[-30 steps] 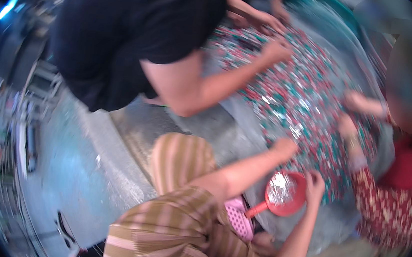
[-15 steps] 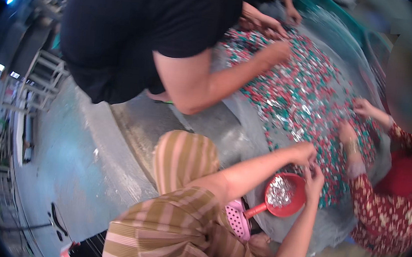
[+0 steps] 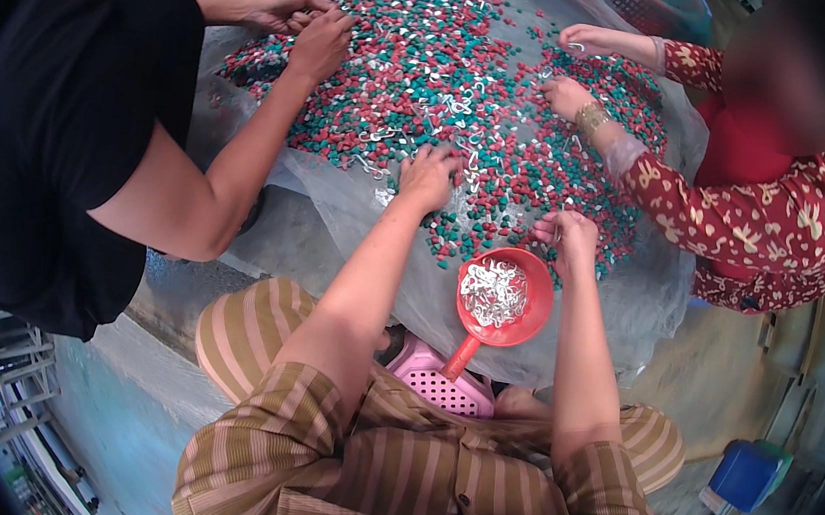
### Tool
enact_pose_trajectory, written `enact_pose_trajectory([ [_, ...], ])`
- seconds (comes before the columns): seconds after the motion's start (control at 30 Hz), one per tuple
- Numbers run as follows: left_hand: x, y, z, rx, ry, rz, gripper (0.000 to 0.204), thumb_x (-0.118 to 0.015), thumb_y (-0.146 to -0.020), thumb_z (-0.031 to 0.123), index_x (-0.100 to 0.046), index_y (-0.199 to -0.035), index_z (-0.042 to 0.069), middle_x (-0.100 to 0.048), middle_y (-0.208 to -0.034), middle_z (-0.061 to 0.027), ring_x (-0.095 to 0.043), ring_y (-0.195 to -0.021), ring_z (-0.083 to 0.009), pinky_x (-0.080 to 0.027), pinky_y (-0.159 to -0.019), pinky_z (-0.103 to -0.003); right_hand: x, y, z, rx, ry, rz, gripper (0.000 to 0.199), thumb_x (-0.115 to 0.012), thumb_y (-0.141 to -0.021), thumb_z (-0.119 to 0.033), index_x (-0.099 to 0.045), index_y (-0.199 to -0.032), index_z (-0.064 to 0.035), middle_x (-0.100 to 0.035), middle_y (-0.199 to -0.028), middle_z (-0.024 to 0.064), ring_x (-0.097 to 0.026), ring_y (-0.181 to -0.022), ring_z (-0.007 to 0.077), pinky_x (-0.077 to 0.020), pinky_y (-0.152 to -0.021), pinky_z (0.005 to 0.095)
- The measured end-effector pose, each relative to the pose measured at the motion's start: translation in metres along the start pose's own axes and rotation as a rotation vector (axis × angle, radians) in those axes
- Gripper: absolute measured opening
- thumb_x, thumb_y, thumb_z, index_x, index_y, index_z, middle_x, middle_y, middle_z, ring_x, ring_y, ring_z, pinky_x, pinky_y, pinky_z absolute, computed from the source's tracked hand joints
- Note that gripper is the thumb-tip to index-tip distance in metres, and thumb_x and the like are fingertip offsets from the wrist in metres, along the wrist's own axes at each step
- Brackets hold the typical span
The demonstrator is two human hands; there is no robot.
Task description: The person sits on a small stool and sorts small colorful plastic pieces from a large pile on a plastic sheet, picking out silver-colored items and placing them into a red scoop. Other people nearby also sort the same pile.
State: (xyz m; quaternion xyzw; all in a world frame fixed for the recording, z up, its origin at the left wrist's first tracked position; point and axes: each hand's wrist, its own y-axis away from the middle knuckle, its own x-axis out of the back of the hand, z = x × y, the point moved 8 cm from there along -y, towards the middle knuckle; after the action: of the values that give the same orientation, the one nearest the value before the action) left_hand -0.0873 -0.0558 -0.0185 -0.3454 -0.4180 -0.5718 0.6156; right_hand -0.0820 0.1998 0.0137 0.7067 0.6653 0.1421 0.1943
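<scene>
A wide heap of small red, green and white pieces [image 3: 390, 84] covers a clear plastic sheet [image 3: 338, 199], with white hook-shaped pieces [image 3: 456, 101] scattered among them. My left hand [image 3: 428, 177] reaches onto the heap's near side, fingers apart, touching the pieces. To its right, my right hand [image 3: 571, 239] hovers over the near edge with its fingers pinched together; whatever they hold is too small to make out. Between my forearms a red plastic dipper [image 3: 533, 315] holds a pile of white hooks [image 3: 494, 292], its handle pointing toward me.
At the left a co-worker in a black shirt [image 3: 75, 122] picks at the heap with both hands. Another in a red patterned top [image 3: 739, 216] works at the right. A pink perforated clog [image 3: 434, 389] lies below the dipper. A blue container [image 3: 747, 474] stands lower right.
The view has swung round. My hands, close together above the dipper before, are now apart: the left has gone onto the heap, while the right stays near the dipper.
</scene>
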Motion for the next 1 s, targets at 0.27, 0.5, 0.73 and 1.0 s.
enact_pose_trajectory([
  [0.27, 0.026, -0.015, 0.008, 0.193, 0.163, -0.188, 0.024, -0.062, -0.073, 0.006, -0.070, -0.094, 0.015, -0.065, -0.101, -0.0109, -0.061, -0.098, -0.0271, -0.047, -0.087, -0.037, -0.019, -0.035, 0.002, 0.020, 0.123, -0.040, 0.005, -0.048, -0.072, 0.000, -0.048, -0.072, -0.0050, -0.057, -0.059, 0.0088, -0.051, -0.042, 0.0132, -0.0338, -0.034, 0.0246],
  [0.5, -0.011, -0.025, 0.020, -0.315, 0.126, 0.163, 0.036, -0.061, -0.074, 0.002, -0.061, -0.109, 0.010, -0.053, -0.124, -0.0114, -0.043, -0.120, -0.0322, -0.038, -0.099, -0.039, -0.064, -0.056, 0.004, -0.082, 0.194, -0.140, 0.009, -0.052, -0.077, -0.008, -0.049, -0.068, -0.0070, -0.056, -0.057, 0.0060, -0.052, -0.041, 0.0123, -0.0360, -0.035, 0.0249],
  [0.73, -0.014, -0.029, 0.006, -0.029, 0.432, -0.152, 0.019, -0.070, -0.071, 0.009, -0.065, -0.089, 0.008, -0.065, -0.076, -0.0100, -0.064, -0.079, -0.0265, -0.050, -0.071, -0.040, -0.061, -0.107, 0.022, 0.305, 0.704, 0.015, 0.017, -0.067, -0.072, -0.011, -0.055, -0.082, -0.0035, -0.062, -0.074, 0.0113, -0.062, -0.065, 0.0211, -0.0499, -0.061, 0.0332],
  [1.0, 0.018, -0.039, -0.013, 0.074, 0.231, 0.049, 0.040, -0.071, -0.073, 0.021, -0.062, -0.112, 0.015, -0.059, -0.101, -0.0126, -0.057, -0.097, -0.0280, -0.046, -0.083, -0.039, -0.093, -0.076, 0.006, 0.191, 1.236, -0.035, 0.032, -0.068, -0.077, -0.023, -0.061, -0.107, -0.0149, -0.065, -0.100, 0.0114, -0.061, -0.096, 0.0305, -0.0481, -0.082, 0.0425],
])
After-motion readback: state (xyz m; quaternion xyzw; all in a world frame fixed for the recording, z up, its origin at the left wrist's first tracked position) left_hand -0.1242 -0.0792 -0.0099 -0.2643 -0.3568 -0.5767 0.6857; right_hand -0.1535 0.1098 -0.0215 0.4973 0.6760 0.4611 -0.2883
